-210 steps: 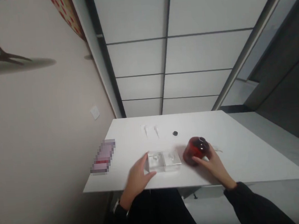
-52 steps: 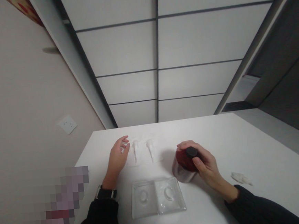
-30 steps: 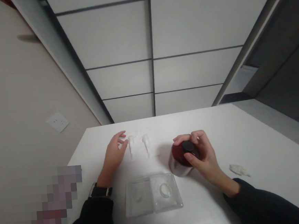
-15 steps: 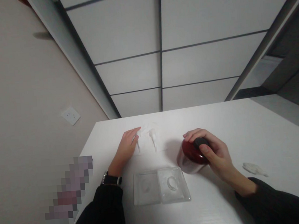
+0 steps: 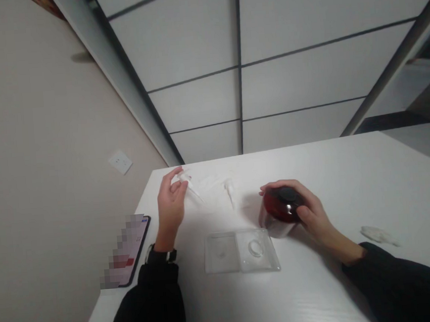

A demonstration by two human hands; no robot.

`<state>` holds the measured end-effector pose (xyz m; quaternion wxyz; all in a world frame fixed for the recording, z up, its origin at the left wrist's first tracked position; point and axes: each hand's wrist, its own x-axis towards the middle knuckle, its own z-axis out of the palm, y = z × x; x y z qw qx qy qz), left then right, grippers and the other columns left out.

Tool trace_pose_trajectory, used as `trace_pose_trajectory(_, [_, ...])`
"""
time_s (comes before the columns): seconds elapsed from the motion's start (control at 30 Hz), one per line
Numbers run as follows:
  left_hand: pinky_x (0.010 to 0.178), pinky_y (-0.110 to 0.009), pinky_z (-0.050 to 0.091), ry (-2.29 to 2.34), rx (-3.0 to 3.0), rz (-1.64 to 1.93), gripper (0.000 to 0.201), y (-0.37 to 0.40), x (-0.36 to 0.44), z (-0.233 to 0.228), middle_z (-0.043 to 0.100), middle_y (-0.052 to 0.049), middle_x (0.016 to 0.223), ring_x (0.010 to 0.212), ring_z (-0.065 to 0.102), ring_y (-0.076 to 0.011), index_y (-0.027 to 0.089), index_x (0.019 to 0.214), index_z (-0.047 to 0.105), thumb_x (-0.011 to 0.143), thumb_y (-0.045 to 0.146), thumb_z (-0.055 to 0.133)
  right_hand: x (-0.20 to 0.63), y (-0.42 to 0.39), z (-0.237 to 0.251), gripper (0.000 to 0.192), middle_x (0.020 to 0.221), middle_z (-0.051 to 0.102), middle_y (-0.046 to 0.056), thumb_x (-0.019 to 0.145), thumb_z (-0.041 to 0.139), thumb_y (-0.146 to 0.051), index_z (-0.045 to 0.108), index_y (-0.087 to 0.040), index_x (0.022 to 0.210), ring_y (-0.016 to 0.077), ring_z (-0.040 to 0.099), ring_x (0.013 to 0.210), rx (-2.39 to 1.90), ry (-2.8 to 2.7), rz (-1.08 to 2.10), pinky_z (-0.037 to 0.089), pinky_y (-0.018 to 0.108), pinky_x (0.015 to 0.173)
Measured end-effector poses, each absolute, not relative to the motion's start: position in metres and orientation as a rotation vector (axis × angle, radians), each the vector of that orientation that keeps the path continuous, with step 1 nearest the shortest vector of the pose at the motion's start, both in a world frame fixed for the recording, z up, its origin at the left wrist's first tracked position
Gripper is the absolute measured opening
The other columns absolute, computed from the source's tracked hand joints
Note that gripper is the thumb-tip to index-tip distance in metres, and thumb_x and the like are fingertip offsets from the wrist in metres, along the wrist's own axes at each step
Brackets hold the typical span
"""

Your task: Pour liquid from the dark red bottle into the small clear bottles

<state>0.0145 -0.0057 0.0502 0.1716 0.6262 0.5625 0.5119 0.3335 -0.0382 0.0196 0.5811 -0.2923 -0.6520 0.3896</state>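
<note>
My left hand [image 5: 171, 201] is closed on a small whitish piece with a thin pointed stem [image 5: 195, 191], pinched between thumb and fingers near the far left of the table. Its exact kind is not clear. A similar white piece with a thin stem [image 5: 230, 194] lies on the table to the right. My right hand [image 5: 307, 201] is wrapped round the upper part of a dark red-brown bottle [image 5: 276, 210] with a black cap [image 5: 287, 194] and a pale label. The bottle stands on the table. Nearer to me lies an opened clear plastic case [image 5: 223, 264], a ring shape in its right half.
A phone [image 5: 138, 246] lies at the table's left edge. On the right is a crumpled whitish item [image 5: 380, 236]. Behind the white table [image 5: 334, 156] rise white panelled doors [image 5: 302, 84]; a wall with a socket [image 5: 121, 162] is at left.
My left hand has lifted from the table and turned, bringing up the whitish piece with the stem. My right hand has shifted its grip from the cap to the bottle's side. The view has moved slightly.
</note>
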Motion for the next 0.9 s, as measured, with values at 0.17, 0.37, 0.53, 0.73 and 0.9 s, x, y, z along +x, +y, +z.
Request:
trace_pose_trajectory(0.17, [0.101,-0.036,0.062,1.411,1.681,1.669,0.057,-0.06,0.032,0.095,0.067,-0.01,0.134,0.11,0.076,-0.0223,0.022,0.142,0.056,0.09,0.035,0.074,0.336,-0.037,0.012,0.06,0.115,0.079,0.01,0.092,0.06,-0.076,0.071,-0.027,0.123,0.027,0.075,0.107,-0.67,-1.544,0.887,0.06,0.039,0.092])
trace_pose_trajectory(0.37, [0.109,-0.042,0.062,1.48,1.681,1.662,0.042,-0.123,0.06,0.09,0.068,-0.01,0.143,0.126,0.071,-0.0271,0.025,0.136,0.066,0.096,0.036,0.074,0.336,-0.035,0.011,0.056,0.113,0.08,0.01,0.094,0.059,-0.074,0.073,-0.025,0.12,0.028,0.075,0.105,-0.673,-1.549,0.851,0.06,0.04,0.091])
trace_pose_trajectory(0.53, [0.116,-0.048,0.058,1.591,1.874,1.508,0.038,-0.14,0.054,0.081,0.072,-0.006,0.14,0.124,0.071,-0.0276,0.031,0.136,0.07,0.098,0.038,0.072,0.337,-0.036,0.013,0.052,0.112,0.08,0.01,0.095,0.06,-0.071,0.074,-0.026,0.119,0.0282,0.075,0.104,-0.686,-1.572,0.822,0.059,0.039,0.09])
trace_pose_trajectory(0.73, [0.111,-0.046,0.061,1.564,1.907,1.451,0.034,-0.146,0.052,0.074,0.074,-0.006,0.134,0.119,0.073,-0.0259,0.032,0.133,0.071,0.099,0.035,0.071,0.339,-0.037,0.018,0.051,0.112,0.08,0.009,0.095,0.06,-0.071,0.074,-0.028,0.118,0.0282,0.075,0.103,-0.71,-1.587,0.834,0.06,0.039,0.088])
trace_pose_trajectory(0.9, [0.099,-0.04,0.065,1.488,2.006,1.328,0.024,-0.148,0.056,0.072,0.078,-0.005,0.118,0.11,0.076,-0.0228,0.032,0.122,0.074,0.099,0.029,0.072,0.338,-0.038,0.02,0.052,0.11,0.08,0.01,0.094,0.062,-0.073,0.074,-0.028,0.117,0.0289,0.075,0.102,-0.725,-1.569,0.832,0.061,0.04,0.087])
